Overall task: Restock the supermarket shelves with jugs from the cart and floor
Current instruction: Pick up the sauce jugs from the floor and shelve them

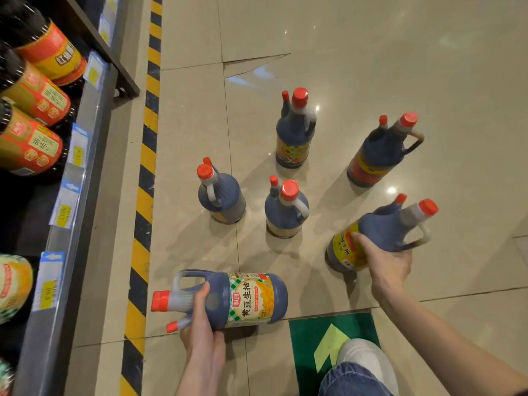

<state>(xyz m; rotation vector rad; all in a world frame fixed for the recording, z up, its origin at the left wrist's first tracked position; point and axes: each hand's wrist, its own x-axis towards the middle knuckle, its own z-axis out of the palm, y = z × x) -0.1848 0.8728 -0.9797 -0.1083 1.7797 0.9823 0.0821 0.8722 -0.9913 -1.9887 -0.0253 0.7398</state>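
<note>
1. jugs off the shelf: six, all dark with red caps, each with a small second spout.
2. four stand upright on the floor, apart from one another: far jug [295, 135], far-right jug [381, 155], left jug [224, 197], middle jug [285, 214].
3. left hand [201, 332]: fingers wrapped round the shoulder of the fifth jug [251, 299]. it is held level, cap toward the shelf, yellow-green label facing up.
4. right hand [384, 261]: grips the belly of the sixth jug [381, 232], which tilts with its cap up and to the right. cannot tell whether its base touches the floor.
5. shelf [71, 212] at left: three shelf jugs [31, 144] with red-orange labels in a row, and one yellow-label jug [13, 284] lower down. more at the bottom edge are too blurred to count.
6. price tags [64, 207] run along the shelf rail. count is uncertain.
7. floor [371, 67]: glossy beige tile, one tile cracked.
8. a black-yellow hazard stripe [145, 178] runs beside the shelf base.
9. a green arrow marker [305, 347] lies near a white shoe [368, 358].
</note>
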